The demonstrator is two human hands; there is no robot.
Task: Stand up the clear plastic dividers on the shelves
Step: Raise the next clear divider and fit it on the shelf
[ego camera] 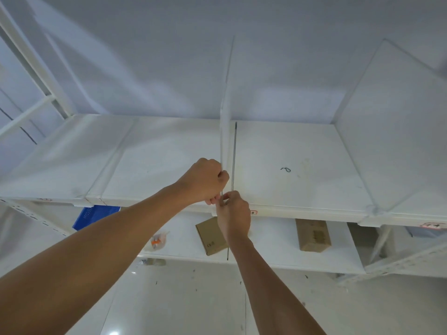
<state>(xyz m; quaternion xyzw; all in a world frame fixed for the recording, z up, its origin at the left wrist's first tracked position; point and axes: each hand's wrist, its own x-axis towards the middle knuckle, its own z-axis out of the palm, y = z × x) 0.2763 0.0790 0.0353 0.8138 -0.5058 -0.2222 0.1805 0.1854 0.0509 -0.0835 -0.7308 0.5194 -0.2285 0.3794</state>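
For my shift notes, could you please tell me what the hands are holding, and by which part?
Both hands hold the upright clear divider at its front bottom corner, by the shelf's front edge: left hand closed around the front edge, right hand pinching just below.

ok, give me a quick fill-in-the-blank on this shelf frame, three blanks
1. Both hands, left hand and right hand, grip the center divider at the shelf's ____ edge.
2. The right divider already stands ____.
3. The two cardboard boxes lie on the shelf ____ the top shelf.

Missing words: front; upright; below
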